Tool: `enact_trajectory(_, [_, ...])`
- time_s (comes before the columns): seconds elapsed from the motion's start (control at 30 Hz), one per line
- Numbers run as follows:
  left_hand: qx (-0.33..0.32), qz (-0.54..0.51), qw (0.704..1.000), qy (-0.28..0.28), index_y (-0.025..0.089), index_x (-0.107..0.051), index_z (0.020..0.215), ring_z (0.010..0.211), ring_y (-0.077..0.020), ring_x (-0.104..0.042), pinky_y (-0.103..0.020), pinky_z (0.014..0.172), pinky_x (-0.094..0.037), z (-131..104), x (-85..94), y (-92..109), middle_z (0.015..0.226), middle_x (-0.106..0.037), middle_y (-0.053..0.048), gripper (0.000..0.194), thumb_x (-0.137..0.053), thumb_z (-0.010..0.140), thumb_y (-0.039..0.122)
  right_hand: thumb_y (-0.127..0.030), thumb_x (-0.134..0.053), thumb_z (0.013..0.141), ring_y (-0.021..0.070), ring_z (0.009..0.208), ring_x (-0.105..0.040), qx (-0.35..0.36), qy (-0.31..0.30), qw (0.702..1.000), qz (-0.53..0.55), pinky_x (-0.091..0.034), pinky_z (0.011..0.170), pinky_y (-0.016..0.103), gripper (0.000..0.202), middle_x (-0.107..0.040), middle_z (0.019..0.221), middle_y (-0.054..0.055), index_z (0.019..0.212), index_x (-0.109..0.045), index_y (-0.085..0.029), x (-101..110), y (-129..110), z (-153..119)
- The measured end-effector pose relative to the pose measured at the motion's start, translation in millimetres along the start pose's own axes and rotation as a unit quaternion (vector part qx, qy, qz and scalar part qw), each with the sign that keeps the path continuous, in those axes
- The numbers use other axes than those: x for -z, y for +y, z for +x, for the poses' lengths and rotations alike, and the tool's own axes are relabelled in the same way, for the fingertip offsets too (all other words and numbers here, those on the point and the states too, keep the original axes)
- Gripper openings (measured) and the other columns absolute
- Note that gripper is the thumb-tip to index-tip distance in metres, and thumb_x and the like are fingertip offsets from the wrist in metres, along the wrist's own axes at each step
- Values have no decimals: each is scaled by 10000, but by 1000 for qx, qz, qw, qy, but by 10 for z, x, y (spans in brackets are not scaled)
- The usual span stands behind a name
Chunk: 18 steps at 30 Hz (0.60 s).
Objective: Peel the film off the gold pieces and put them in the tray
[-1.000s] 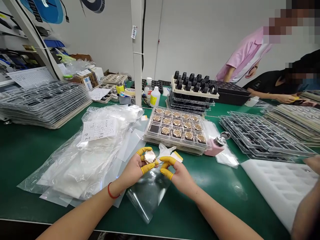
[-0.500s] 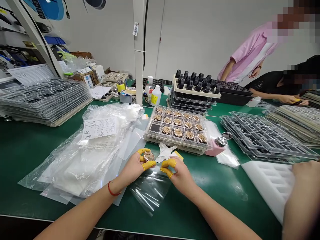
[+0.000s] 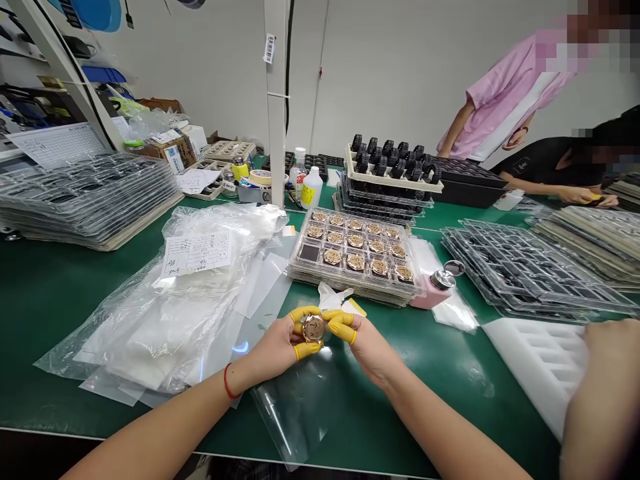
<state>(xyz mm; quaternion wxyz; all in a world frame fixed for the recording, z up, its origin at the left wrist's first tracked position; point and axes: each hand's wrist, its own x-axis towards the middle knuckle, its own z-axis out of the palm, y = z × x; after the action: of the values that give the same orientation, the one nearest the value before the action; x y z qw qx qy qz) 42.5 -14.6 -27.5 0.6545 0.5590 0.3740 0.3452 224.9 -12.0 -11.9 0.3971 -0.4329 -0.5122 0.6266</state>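
Note:
A rose-gold watch case (image 3: 313,329), its marked back turned up, is in my left hand (image 3: 277,343), gripped between finger and thumb in yellow finger cots. My right hand (image 3: 367,343), also in yellow finger cots, pinches at the right edge of the case; whether a thin film is between those fingertips I cannot tell. A clear plastic sheet (image 3: 290,417) lies below my hands. Just beyond them is a crumpled white cloth (image 3: 333,299). Behind it stands a stack of clear trays (image 3: 350,283) with several similar watch cases; the front-left pocket holds no case.
Plastic bags (image 3: 145,327) with a paper label lie left. A pink dispenser bottle (image 3: 431,291) stands right of the trays. White foam (image 3: 533,363) is at the right, near another person's arm (image 3: 603,393). Tray stacks (image 3: 90,203) line the far left; two people are at the back right.
The watch case has moved right and slightly toward me with my left hand, and my right fingers now meet its edge. The clear sheet has shifted toward the table's front edge.

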Motion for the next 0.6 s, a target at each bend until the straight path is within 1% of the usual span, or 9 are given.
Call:
enact_trajectory(0.07, [-1,-1,1000,-11,226,-457,1198,856,-171,-632,-309,780,-499,-7,-22,3,981,-654,-39,505,-657,735,196,-435,-721,700,199,885,-545,-22,-25,999,43,-377,885,349,260,-635,847,37,731,-671,-181,-36,19,-4])
enact_trajectory(0.1, [-2,-1,1000,-13,226,-458,1196,860,-171,-633,-305,779,-500,-9,-28,2,981,-657,-38,503,-656,735,188,-423,-724,700,186,852,-541,-30,-25,998,56,-377,868,335,252,-631,804,29,722,-672,-177,-54,24,-11])
enact_trajectory(0.2, [-8,1,1000,-14,227,-461,1191,865,-168,-636,-295,778,-501,-11,-33,-11,979,-655,-30,497,-650,735,161,-402,-749,674,164,787,-517,-52,-1,996,75,-379,802,301,249,-612,725,13,678,-661,-169,-96,29,-32])
enact_trajectory(0.4, [-19,9,1000,-15,240,-459,1194,905,-170,-635,-298,803,-503,-17,-32,-38,1031,-645,-30,493,-637,744,146,-412,-761,654,166,785,-509,-51,23,995,87,-373,767,291,268,-618,736,20,684,-661,-165,-121,45,-28])
enact_trajectory(0.6, [-29,36,999,-8,238,-463,1196,898,-182,-643,-306,789,-514,-16,-39,-52,1022,-652,-37,486,-636,749,160,-410,-758,656,172,782,-519,-40,34,995,83,-378,774,298,272,-606,715,19,666,-647,-163,-133,60,-29])
